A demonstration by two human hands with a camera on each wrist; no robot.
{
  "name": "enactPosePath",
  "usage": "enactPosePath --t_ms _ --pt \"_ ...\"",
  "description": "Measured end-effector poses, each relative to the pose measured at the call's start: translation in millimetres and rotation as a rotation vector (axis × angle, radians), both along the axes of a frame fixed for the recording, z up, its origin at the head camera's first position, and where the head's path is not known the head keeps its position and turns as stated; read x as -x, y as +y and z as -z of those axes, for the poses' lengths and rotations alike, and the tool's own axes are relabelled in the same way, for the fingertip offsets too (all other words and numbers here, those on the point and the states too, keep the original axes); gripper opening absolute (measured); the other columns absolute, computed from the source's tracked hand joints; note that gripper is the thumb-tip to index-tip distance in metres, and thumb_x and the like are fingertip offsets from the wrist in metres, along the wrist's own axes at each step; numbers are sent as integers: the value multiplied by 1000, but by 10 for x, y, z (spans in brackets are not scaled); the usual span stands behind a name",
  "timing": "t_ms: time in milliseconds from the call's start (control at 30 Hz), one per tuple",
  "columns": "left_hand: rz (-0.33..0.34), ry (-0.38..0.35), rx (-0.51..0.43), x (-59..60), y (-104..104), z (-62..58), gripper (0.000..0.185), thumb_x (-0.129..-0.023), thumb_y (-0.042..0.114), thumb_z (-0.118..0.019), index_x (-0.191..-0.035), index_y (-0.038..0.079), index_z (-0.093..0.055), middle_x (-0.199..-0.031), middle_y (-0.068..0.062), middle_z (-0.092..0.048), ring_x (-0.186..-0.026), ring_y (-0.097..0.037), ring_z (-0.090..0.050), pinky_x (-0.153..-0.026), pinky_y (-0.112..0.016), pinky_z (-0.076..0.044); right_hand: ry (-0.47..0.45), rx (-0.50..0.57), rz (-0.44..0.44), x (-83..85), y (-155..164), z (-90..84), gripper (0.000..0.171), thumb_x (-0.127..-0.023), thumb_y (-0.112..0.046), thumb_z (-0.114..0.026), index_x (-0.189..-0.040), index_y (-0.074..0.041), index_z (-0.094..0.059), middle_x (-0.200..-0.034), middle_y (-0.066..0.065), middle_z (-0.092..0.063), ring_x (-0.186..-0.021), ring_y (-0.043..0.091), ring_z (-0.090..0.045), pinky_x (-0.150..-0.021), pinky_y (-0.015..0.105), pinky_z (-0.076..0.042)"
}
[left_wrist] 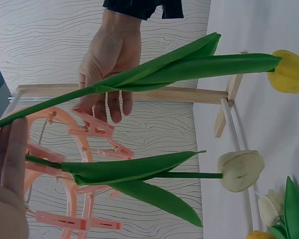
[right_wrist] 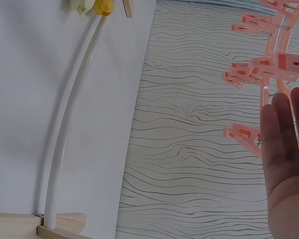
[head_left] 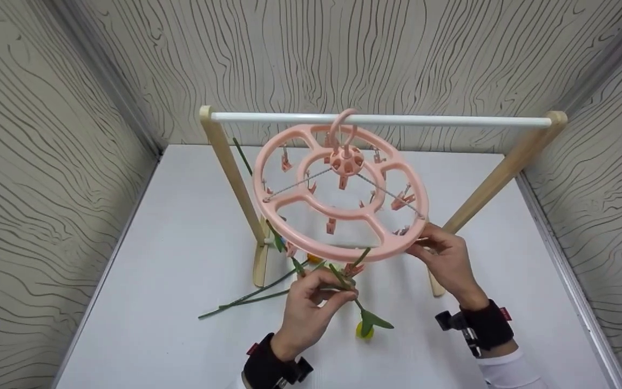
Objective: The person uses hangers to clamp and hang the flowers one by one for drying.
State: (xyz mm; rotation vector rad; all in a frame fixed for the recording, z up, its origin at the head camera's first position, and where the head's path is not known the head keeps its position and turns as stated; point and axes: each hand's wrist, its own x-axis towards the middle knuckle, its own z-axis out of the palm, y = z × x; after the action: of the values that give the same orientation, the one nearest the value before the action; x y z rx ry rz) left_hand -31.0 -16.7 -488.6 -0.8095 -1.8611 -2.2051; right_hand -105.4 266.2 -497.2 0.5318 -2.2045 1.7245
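Observation:
A pink round clip hanger hangs by its hook from a white rail, with small pink clips around its rings. Below its front rim my left hand pinches the green stem of a yellow tulip, whose flower points down. At the right of the rim is my right hand, thumb and index finger gripping the edge beside a clip. In the left wrist view a white tulip hangs flower-down, its stem top at a pink clip.
The white rail rests on wooden legs standing on a white table. More tulips lie behind my left hand, their stems reaching left. A low white crossbar joins the stand's feet. Patterned walls enclose the table.

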Motion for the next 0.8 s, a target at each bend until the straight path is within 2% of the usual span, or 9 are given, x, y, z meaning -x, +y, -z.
enactPosePath --t_ms 133,367,533,600,800 --pt "-3 -10 6 -5 -9 -13 14 -97 -6 -74 -108 -7 -66 -103 -34 -69 -99 -4 -77 -79 -33 -70 -28 -12 -18 21 -38 -50 38 -88 20 -75 -122 3 -78 -116 -18 -80 -106 -2 -74 -89 14 -62" --pt "-4 -23 18 -9 -11 -9 15 -97 -6 -74 -110 -7 -66 -106 -31 -71 -100 -4 -77 -80 -33 -70 -62 -43 -65 51 -53 -96 42 -86 21 -76 -127 11 -72 -118 -15 -81 -104 0 -77 -90 16 -63" --pt "-5 -14 19 0 -13 -1 15 -97 -6 -75 -109 -7 -66 -104 -31 -71 -99 -5 -78 -80 -34 -70 -75 -57 -75 54 -49 -107 44 -86 20 -76 -128 9 -73 -119 -12 -82 -106 0 -76 -95 14 -60" --pt "-6 -7 21 -3 -16 -12 14 -97 -6 -75 -109 -7 -66 -104 -31 -72 -99 -6 -78 -80 -35 -70 -71 -37 -88 56 -50 -107 42 -87 21 -75 -127 10 -73 -120 -12 -82 -106 0 -76 -94 14 -61" --pt "-4 -46 16 -25 -27 -57 13 -97 -4 -75 -107 -7 -67 -104 -37 -71 -100 -2 -77 -82 -33 -70 -54 47 -171 39 -51 -96 37 -89 24 -70 -125 16 -69 -120 -11 -81 -105 3 -78 -87 17 -65"
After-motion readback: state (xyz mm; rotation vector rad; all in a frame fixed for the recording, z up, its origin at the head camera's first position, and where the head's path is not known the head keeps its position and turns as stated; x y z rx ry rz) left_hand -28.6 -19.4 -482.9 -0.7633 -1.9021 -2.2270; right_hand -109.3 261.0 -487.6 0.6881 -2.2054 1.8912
